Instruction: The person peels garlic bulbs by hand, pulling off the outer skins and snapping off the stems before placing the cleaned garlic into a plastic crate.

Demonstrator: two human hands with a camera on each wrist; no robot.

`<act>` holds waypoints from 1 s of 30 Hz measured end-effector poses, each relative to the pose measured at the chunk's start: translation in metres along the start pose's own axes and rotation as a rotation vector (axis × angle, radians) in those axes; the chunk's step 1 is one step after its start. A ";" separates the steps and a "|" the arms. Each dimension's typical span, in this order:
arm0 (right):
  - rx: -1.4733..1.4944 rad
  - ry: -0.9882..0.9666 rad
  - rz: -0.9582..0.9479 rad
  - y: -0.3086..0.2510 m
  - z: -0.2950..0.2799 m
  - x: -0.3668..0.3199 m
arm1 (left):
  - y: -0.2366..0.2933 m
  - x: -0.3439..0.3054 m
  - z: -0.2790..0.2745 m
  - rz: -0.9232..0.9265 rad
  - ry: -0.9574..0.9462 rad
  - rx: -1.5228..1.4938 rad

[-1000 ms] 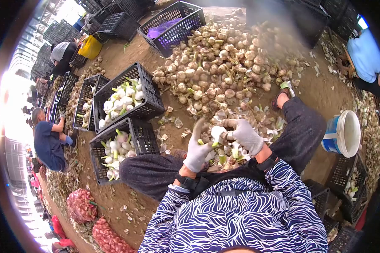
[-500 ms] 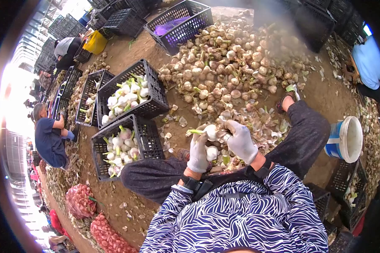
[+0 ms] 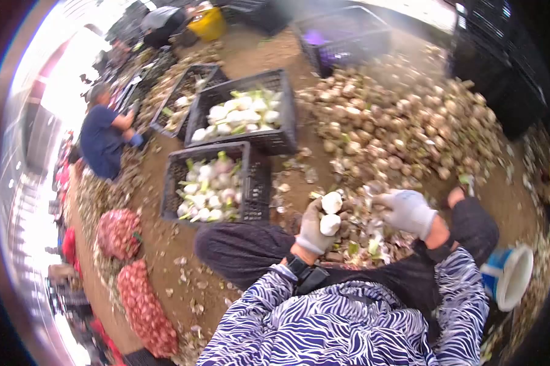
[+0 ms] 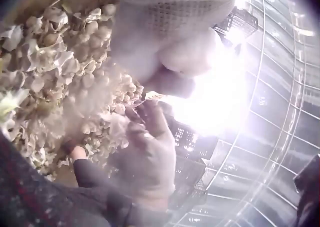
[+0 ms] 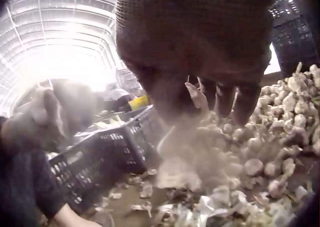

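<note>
In the head view, my gloved left hand (image 3: 314, 235) grips two peeled white garlic bulbs, an upper bulb (image 3: 332, 202) and a lower bulb (image 3: 330, 225). Part of one bulb (image 4: 192, 54) shows pale beside the glove in the left wrist view. To its right, apart from the garlic, is my gloved right hand (image 3: 411, 213). Its fingers hang loosely downward in the right wrist view, with a flake of garlic skin (image 5: 198, 95) by them. Beneath both hands lie loose garlic skins (image 3: 372, 235).
A large heap of unpeeled garlic (image 3: 409, 122) lies ahead. On the left stand a near crate (image 3: 260, 189) and a farther crate (image 3: 287, 116) with white bulbs. Red net sacks (image 3: 144, 311) lie at lower left, a bucket (image 3: 522, 277) at right. Another person (image 3: 101, 143) sits at left.
Both hands were at one bulb half a second ago. Now my right hand has drawn away to the right, and my left holds both bulbs. The head view has turned, shifting the crates rightward.
</note>
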State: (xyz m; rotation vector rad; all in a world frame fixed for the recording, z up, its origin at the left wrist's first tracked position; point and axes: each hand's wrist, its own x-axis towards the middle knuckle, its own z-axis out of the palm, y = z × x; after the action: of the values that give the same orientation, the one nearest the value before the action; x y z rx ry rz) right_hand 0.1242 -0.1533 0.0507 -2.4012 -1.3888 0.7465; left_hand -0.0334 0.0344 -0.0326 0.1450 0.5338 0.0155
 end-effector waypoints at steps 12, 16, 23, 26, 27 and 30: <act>0.384 0.822 -0.109 0.082 -0.093 0.020 | 0.207 -0.016 -0.020 1.008 0.235 -0.195; 0.706 0.892 0.059 0.087 -0.104 -0.010 | 0.151 0.069 -0.054 0.585 0.294 0.321; 0.792 0.966 0.167 0.101 -0.110 -0.039 | -0.081 0.189 -0.019 0.228 0.288 2.547; 0.504 0.877 0.133 0.102 -0.117 -0.042 | -0.141 0.192 -0.045 -0.059 -0.006 2.688; 0.478 0.868 0.142 0.103 -0.118 -0.041 | -0.156 0.186 -0.055 -0.235 -0.086 2.728; 0.479 0.846 0.166 0.101 -0.120 -0.037 | -0.179 0.155 -0.082 -0.621 -0.291 2.633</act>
State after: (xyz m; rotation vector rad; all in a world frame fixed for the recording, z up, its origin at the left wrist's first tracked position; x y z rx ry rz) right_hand 0.2487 -0.2331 0.1147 -2.0513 -0.5908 0.0275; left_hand 0.0545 -0.1234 -0.2059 2.4742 -0.0640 -1.3410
